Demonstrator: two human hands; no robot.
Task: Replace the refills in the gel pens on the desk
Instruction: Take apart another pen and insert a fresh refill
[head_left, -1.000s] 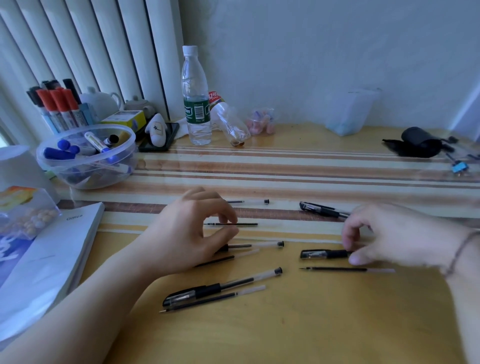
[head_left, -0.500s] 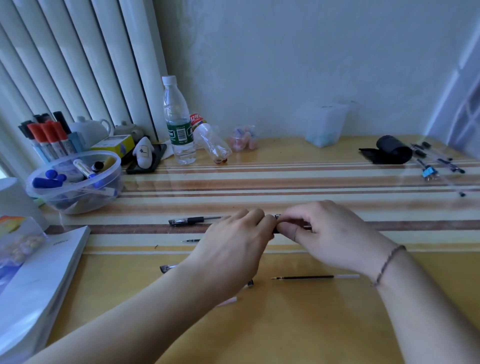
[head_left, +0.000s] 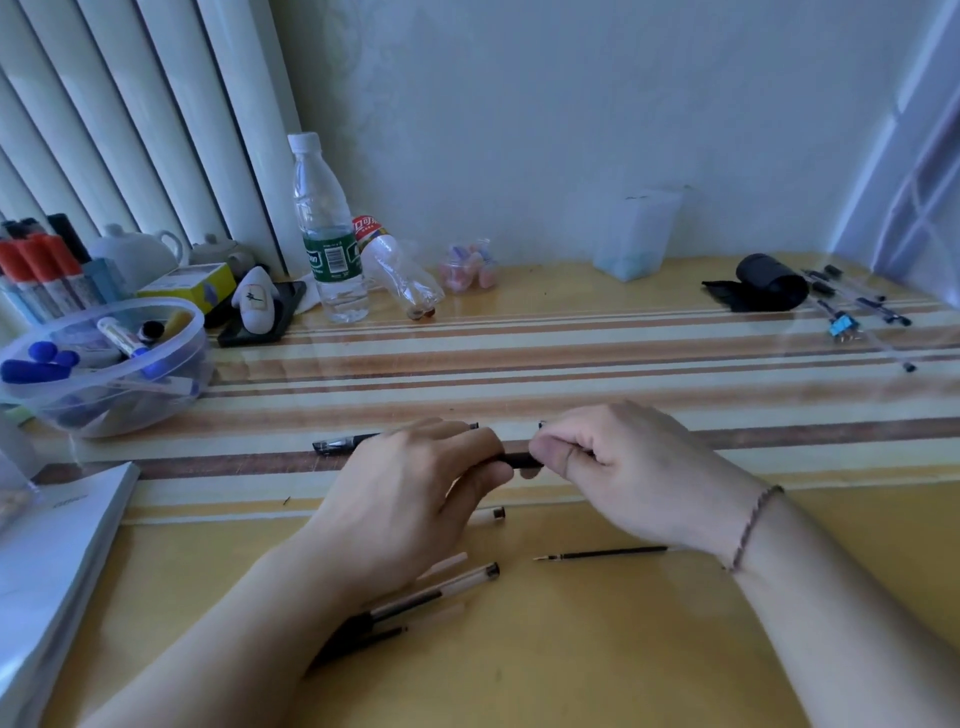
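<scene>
Above the loose refill (head_left: 602, 554), left hand (head_left: 410, 499) and right hand (head_left: 623, 462) pinch closed on one black gel pen (head_left: 519, 459).

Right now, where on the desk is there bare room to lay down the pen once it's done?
Free: the striped band between the plastic bowl and the black pouch, behind both hands. Also the yellow front edge below the loose refill. Crowded: under the left hand, where pens and refills lie close together, and the back left corner around the water bottle.
</scene>
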